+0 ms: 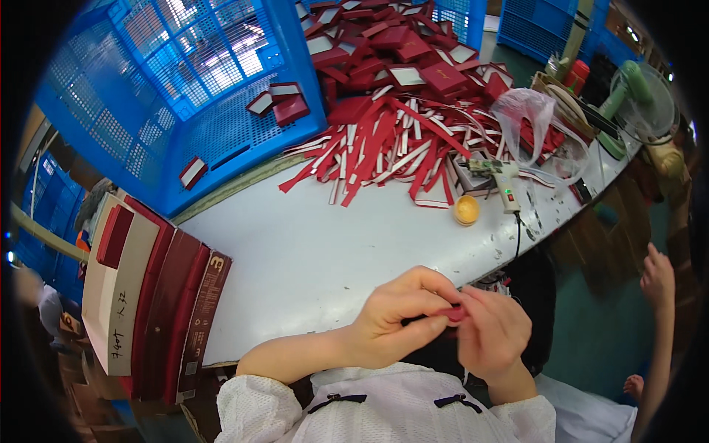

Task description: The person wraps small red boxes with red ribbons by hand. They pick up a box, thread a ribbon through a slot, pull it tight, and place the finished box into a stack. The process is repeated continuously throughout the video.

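Observation:
My left hand [405, 316] and my right hand [493, 331] meet in front of my chest, just off the near edge of the white table [295, 273]. Between their fingertips is a small red strip-like piece [456, 314], pinched by both hands and partly hidden by the fingers. Across the table lies a tangled heap of red and white strips [384, 144]. Right of that heap, a pale glue gun [507, 186] rests with its cord hanging over the edge. Beside the gun sits a small round yellow-orange container [467, 210].
Behind the strips rises a pile of small dark-red boxes [443, 76]. A blue crate [244, 166] with several boxes stands at the back left. Stacked cartons [159, 303] flank the left. A plastic bag [523, 118] and green fan [628, 92] are right. Another person's arm [659, 295] shows far right.

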